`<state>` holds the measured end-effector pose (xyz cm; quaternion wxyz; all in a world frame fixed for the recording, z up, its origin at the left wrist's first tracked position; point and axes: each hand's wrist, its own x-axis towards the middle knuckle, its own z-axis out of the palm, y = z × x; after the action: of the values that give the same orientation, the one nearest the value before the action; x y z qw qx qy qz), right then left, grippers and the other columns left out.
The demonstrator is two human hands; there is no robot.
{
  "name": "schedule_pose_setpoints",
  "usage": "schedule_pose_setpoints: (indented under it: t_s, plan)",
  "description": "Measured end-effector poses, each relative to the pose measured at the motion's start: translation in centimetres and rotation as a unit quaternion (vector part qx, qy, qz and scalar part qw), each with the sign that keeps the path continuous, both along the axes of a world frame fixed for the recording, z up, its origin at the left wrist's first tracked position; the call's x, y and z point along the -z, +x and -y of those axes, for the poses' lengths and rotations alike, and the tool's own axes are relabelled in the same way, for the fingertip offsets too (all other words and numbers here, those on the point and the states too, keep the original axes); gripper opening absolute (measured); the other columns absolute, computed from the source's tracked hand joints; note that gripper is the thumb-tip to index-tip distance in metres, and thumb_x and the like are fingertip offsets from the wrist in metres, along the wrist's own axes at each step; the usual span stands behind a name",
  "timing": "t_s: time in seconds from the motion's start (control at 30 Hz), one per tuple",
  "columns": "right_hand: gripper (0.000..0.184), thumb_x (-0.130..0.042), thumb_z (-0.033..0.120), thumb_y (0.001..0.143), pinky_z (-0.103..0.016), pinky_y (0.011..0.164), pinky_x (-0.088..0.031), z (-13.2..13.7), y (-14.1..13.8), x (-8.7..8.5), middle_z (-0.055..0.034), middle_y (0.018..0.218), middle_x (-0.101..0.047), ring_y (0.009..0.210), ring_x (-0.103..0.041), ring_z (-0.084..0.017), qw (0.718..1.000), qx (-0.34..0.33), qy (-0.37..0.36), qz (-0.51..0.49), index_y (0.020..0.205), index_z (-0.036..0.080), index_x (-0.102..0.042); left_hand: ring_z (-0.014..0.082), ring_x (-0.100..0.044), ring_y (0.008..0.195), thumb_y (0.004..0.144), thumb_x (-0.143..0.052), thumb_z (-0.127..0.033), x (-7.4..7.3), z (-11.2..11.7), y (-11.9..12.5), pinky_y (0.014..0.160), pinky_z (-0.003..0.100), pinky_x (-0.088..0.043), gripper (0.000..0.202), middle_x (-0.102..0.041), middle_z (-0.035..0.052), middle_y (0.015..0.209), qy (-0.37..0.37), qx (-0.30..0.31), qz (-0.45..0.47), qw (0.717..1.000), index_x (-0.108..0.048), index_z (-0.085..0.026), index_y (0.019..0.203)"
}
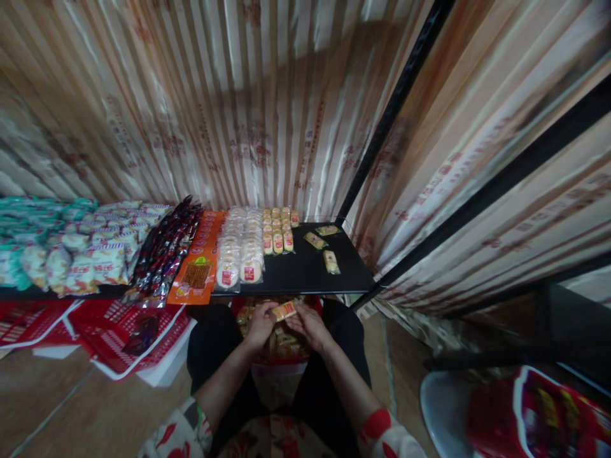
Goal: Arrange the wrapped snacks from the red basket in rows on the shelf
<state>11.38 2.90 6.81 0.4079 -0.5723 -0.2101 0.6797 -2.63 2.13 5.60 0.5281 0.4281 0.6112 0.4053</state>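
Pinching pack (285, 311) by its ends, left hand (261, 326) and right hand (309, 326) both closed; press lightly, avoid crushing.

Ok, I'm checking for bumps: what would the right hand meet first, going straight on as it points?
The right hand would first meet the yellow packet it seems to touch; beyond, perhaps the black shelf, depth unclear.

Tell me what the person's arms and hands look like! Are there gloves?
No gloves! The left hand and right hand are bare, with five-fingered human shapes, and the forearms are bare too. The loose left sleeve and right sleeve are whitish with red patches; the left also has a greyish-green bit. I see no watch.
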Motion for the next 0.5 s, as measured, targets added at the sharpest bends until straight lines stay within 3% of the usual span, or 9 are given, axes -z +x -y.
schedule_pose_setpoints:
  t_s: [0.13, 0.3, 0.5]
  plan:
    - [0.008, -0.054, 0.022, 0.081, -0.022, 0.057, -0.054, 0.8, -0.5, 0.0, -0.0028, 0.058, -0.064, 0.056, -0.065, -0.013, 0.997, 0.068, 0.0, -0.048, 0.084, 0.016, -0.051, 0.0107, -0.057, 0.072, 0.069, -0.054, -0.015, 0.4, -0.3, 0.2, 0.069, 0.023, -0.046, 0.03, -0.063, 0.0058, 0.092, -0.004, -0.039, 0.033, 0.999, -0.059, -0.016, 0.099]
    - [0.022, -0.056, 0.019, 0.076, -0.023, 0.057, -0.054, 1.4, -1.0, 0.5, -0.0013, 0.062, -0.066, 0.06, -0.066, -0.014, 0.985, 0.126, 0.015, -0.117, 0.097, 0.019, -0.048, 0.0088, -0.056, 0.066, 0.073, -0.052, -0.018, 0.3, -0.7, 0.8, 0.057, 0.018, -0.044, 0.041, -0.06, 0.0056, 0.089, -0.028, -0.093, 0.051, 0.994, -0.046, -0.015, 0.114]
    - [0.029, -0.066, 0.022, 0.065, -0.027, 0.063, -0.054, 1.3, -1.3, 1.0, -0.0024, 0.069, -0.067, 0.068, -0.067, -0.018, 0.97, 0.181, 0.015, -0.162, 0.086, 0.02, -0.047, 0.0104, -0.058, 0.066, 0.069, -0.06, -0.032, -0.3, -1.1, 1.6, 0.057, 0.02, -0.044, 0.034, -0.061, 0.0051, 0.082, -0.014, -0.124, 0.123, 0.985, -0.054, -0.014, 0.097]
